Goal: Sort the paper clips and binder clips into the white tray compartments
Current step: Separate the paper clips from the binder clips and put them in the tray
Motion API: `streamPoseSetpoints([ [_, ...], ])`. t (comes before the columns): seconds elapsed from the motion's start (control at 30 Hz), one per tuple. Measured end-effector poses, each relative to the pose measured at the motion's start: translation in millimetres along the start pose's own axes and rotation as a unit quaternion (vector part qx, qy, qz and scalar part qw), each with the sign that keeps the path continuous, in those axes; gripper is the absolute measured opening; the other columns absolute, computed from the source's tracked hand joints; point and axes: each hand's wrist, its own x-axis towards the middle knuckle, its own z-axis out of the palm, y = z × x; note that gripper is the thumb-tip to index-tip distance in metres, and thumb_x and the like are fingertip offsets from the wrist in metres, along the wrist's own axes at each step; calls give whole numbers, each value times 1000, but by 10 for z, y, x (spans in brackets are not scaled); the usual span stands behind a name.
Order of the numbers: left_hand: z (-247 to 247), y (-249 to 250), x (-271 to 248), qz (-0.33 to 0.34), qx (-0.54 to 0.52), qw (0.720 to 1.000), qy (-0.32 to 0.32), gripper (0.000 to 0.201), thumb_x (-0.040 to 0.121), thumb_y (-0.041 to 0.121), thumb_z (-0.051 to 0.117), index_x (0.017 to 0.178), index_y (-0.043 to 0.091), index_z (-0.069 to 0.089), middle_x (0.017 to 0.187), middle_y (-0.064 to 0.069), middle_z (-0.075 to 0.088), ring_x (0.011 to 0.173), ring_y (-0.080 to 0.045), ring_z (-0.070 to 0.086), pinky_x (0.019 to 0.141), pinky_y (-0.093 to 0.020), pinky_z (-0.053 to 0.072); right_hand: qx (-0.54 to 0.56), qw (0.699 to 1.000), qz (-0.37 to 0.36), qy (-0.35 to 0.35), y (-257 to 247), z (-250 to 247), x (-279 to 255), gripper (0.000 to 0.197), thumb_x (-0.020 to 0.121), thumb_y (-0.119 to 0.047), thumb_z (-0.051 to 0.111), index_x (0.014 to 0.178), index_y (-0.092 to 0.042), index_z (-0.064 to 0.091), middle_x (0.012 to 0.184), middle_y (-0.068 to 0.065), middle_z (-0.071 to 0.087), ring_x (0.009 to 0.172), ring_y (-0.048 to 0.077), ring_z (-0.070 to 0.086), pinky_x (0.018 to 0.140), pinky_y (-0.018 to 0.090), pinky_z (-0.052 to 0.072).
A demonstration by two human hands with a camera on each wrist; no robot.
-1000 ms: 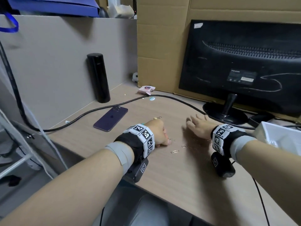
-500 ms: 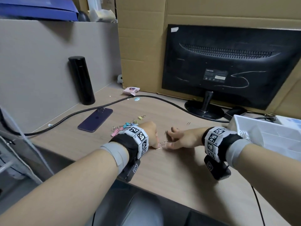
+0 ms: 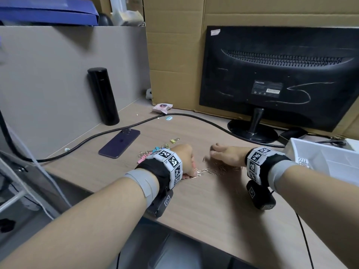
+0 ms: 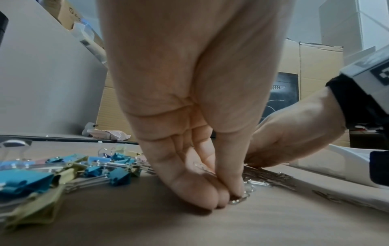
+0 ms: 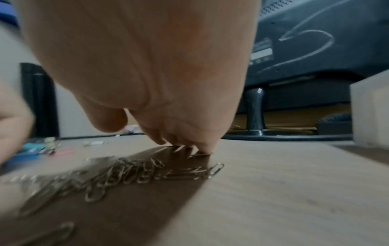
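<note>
Most silver wire paper clips (image 3: 211,170) lie heaped on the wooden desk (image 3: 194,210) between both hands. Left hand (image 3: 184,158) pinches one; right hand (image 3: 226,155) rakes, fingers curled, grip unclear. Pastel binder clips (image 4: 63,168) unsorted, left. White plastic tray (image 3: 330,160) holds a few.

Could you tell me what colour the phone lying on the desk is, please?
The phone is dark purple, clearest in the head view.

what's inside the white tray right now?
A small cluster of paper clips lies in the near compartment of the white tray. The right forearm and the picture's edge cover the rest.
</note>
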Motion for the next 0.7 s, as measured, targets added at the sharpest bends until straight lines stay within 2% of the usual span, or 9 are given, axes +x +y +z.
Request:
streamPoseSetpoints([
  [0.1, -3, 5, -11, 5, 16, 1000, 18, 15, 85, 10, 83, 95, 1, 77, 89, -16, 80, 70, -26, 71, 84, -49, 64, -22, 997, -47, -57, -112, 106, -107, 63, 112, -42, 30, 166, -15, 12, 174, 11, -1, 160, 26, -4, 128, 42, 0],
  [0.2, 19, 31, -52, 4, 28, 999, 37, 14, 85, 13, 83, 95, 5, 78, 86, -10, 80, 78, -27, 77, 86, -45, 65, -28, 994, -66, -81, -109, 197, -201, 64, 112, -42, 30, 166, -21, 3, 173, 2, -12, 159, 22, -12, 129, 43, -4],
  [0.3, 65, 107, -113, 12, 46, 997, 57, 19, 85, 12, 81, 103, 9, 76, 86, -3, 76, 94, -28, 78, 89, -40, 63, -1, 993, -75, -91, -54, 210, -329, 62, 111, -41, 36, 166, -21, 16, 173, -6, -1, 160, 14, -3, 129, 38, -4],
  [0.37, 96, 153, -124, 18, 72, 994, 75, 18, 87, 11, 75, 105, 15, 75, 95, -1, 76, 99, -25, 75, 92, -38, 62, 63, 992, -77, -76, -20, 198, -412, 55, 109, -37, 44, 161, -20, 35, 171, -9, 19, 158, 9, 13, 129, 32, 2],
  [0.43, 116, 186, -125, 29, 79, 992, 89, 15, 89, 8, 68, 97, 19, 75, 91, 4, 72, 101, -22, 74, 96, -36, 59, 124, 989, -76, -34, 27, 169, -448, 49, 108, -35, 49, 154, -19, 48, 164, -9, 37, 153, 8, 29, 128, 29, 12],
  [0.5, 124, 194, -121, 34, 68, 992, 101, 19, 89, 6, 65, 93, 22, 75, 84, 9, 70, 102, -21, 74, 99, -34, 57, 138, 988, -55, 39, 87, 124, -460, 49, 108, -39, 47, 154, -22, 48, 163, -7, 40, 152, 11, 33, 128, 30, 16],
  [0.57, 131, 170, -128, 32, 54, 992, 106, 24, 88, 4, 63, 94, 22, 77, 86, 11, 72, 101, -20, 74, 99, -34, 57, 81, 994, -21, 71, 126, 106, -474, 52, 110, -40, 38, 157, -18, 42, 167, 3, 33, 155, 20, 28, 128, 35, 16],
  [0.63, 139, 144, -138, 26, 53, 992, 111, 29, 89, 3, 61, 104, 22, 78, 103, 5, 77, 106, -21, 72, 100, -36, 57, 0, 999, 27, 45, 136, 151, -495, 55, 111, -39, 33, 155, -8, 37, 163, 18, 34, 152, 32, 31, 124, 42, 23],
  [0.7, 150, 128, -144, 16, 75, 992, 105, 32, 91, 6, 63, 119, 17, 74, 121, -1, 74, 114, -24, 69, 103, -35, 55, -38, 997, 67, 14, 143, 248, -512, 60, 109, -44, 34, 153, -5, 33, 158, 19, 33, 148, 36, 34, 121, 47, 26],
])
